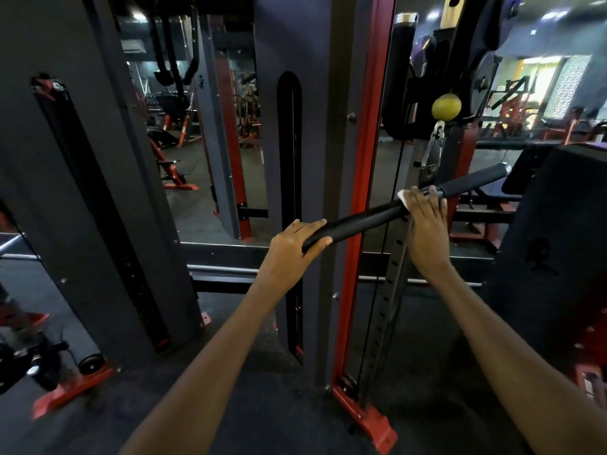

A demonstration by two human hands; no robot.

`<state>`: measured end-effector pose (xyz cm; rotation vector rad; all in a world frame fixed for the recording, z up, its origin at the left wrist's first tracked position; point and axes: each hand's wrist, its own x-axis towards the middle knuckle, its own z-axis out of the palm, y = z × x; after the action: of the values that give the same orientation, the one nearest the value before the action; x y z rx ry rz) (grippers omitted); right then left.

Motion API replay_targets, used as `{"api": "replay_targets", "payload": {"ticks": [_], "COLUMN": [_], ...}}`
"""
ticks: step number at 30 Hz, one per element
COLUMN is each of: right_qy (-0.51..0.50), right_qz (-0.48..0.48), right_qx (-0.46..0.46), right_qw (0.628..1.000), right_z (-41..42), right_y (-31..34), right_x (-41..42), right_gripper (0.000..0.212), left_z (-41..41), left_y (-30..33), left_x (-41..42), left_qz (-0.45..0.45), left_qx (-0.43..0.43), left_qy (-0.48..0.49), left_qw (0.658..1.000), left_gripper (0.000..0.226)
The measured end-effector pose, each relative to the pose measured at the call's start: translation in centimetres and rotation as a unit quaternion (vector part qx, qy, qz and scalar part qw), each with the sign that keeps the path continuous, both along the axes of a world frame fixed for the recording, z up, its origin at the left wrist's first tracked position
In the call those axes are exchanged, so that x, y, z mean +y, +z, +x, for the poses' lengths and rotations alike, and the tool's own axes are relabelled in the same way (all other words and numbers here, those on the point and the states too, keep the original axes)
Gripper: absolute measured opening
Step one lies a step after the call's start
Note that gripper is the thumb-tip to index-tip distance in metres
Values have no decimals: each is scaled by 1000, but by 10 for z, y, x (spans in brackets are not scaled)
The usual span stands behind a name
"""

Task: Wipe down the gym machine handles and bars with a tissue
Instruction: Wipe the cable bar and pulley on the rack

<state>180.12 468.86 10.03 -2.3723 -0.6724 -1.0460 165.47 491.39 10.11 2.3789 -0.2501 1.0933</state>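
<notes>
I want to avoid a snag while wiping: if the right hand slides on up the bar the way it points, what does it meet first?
Probably the metal collar just past the right hand, where the clip hangs above the bar; depth is unclear.

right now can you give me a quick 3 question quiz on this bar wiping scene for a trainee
1. True or false: the left hand grips the near end of the straight black cable bar.
2. Which hand presses the white tissue on the bar? A) left B) right
3. Fill in: the round yellow stopper ball hangs ____ the bar.

Key: 1 true; 2 B, the right hand; 3 above.
</notes>
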Motion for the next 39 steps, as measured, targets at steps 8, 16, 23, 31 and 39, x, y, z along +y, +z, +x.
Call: {"api": "replay_targets", "payload": {"ticks": [8, 16, 23, 31, 39], "right_qy": [177, 64, 96, 166, 27], "right_qz": [-144, 57, -93, -72, 80], "right_qx": [-129, 8, -49, -64, 31], "right_qw": [965, 996, 990, 981, 996], "right_z": [-50, -41, -8, -52, -8], "right_y": [-43, -28, 17, -15, -17], "right_x": [54, 51, 33, 63, 27], "right_gripper": [78, 83, 52, 65, 82], "left_z": [-2, -3, -3, -2, 0], "left_y": [1, 9, 5, 5, 7], "left_x": [4, 4, 10, 3, 4], "left_qz": [-8, -13, 5, -14, -14], "left_qx": [-1, -14, -20, -1, -11], "left_qy": [0, -2, -1, 9, 11], "left_qw": [1000, 1000, 1000, 1000, 1000], "left_gripper": [45, 40, 37, 36, 36]}}
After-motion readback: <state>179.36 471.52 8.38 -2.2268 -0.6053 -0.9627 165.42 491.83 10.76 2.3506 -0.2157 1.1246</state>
